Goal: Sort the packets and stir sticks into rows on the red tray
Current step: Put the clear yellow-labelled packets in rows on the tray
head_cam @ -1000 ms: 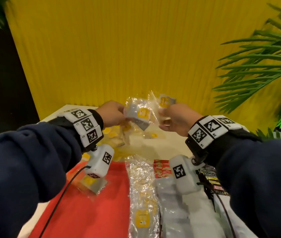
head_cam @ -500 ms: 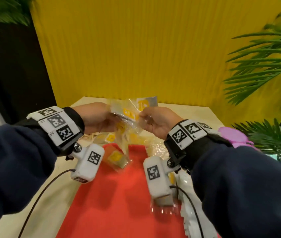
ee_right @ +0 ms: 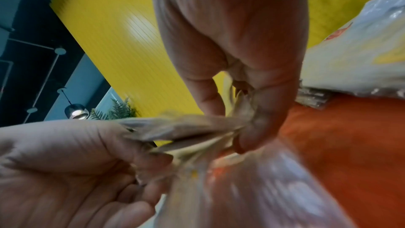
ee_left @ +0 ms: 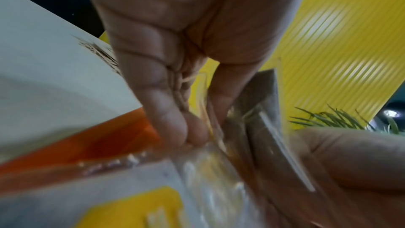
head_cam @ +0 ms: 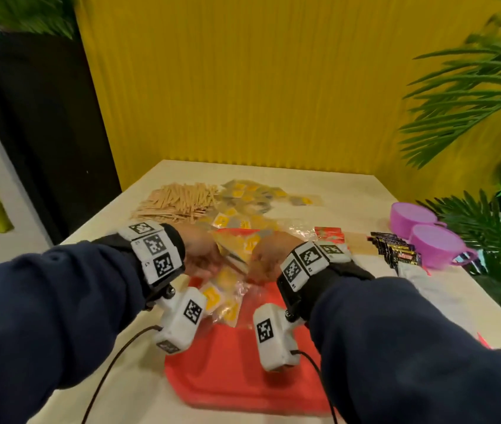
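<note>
Both hands hold one small stack of clear packets with yellow labels low over the far end of the red tray. My left hand pinches its left edge, seen close in the left wrist view as thumb and fingers on the packets. My right hand pinches the right edge. More yellow-label packets lie on the tray under the hands. A pile of wooden stir sticks lies far left on the table.
Loose yellow-label packets spread behind the tray. Red packets, dark purple packets and two pink cups lie to the right. A yellow wall stands behind the table, plants at right.
Both hands have come down with the packet stack from chest height to just above the tray's far end. The head view has swung left and back, showing the whole table.
</note>
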`<state>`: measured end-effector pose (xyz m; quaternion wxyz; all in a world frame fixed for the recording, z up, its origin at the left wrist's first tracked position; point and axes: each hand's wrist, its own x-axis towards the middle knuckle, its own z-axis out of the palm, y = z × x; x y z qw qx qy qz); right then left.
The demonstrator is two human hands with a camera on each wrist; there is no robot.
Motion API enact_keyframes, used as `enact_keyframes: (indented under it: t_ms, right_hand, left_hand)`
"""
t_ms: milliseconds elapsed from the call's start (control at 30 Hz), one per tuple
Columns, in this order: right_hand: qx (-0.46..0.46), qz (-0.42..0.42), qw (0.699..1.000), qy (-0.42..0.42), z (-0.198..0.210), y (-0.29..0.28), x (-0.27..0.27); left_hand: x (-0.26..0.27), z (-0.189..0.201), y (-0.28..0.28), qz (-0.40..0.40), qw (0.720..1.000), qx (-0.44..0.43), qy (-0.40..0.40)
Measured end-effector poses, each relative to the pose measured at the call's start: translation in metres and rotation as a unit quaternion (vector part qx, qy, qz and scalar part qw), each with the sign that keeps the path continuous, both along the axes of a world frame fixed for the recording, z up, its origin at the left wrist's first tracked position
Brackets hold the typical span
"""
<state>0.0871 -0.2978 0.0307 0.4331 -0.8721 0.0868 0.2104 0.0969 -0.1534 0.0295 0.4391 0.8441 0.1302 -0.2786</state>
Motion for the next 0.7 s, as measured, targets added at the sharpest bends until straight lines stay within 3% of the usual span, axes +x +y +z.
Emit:
enact_keyframes:
  t_ms: [167, 267, 367, 500, 700]
  right_hand:
    - [-0.123, 0.042, 0.991, -0.033, 0.002, 0.008, -0.002]
    - [-0.114, 0.009, 0.993, -0.034, 0.002, 0.009, -0.003]
    - [-0.098, 0.056, 0.993, -0.035, -0.002, 0.007, -0.001]
    - [-0.047, 0.045, 0.998, -0.019, -0.005, 0.007, 0.0]
    - [0.074, -0.018, 0.997, 0.034, -0.012, 0.017, 0.01]
  left_hand:
    - [-0.002, -0.006, 0.009, 0.006, 0.998, 0.057, -0.029]
    - [-0.005, 0.0, 0.016, -0.007, 0.997, 0.068, -0.041]
    - [-0.013, 0.005, 0.02, -0.067, 0.988, 0.112, -0.077]
    - [-0.028, 0.006, 0.014, -0.285, 0.913, 0.271, -0.111]
    - [-0.036, -0.011, -0.001, -0.421, 0.821, 0.38, -0.071]
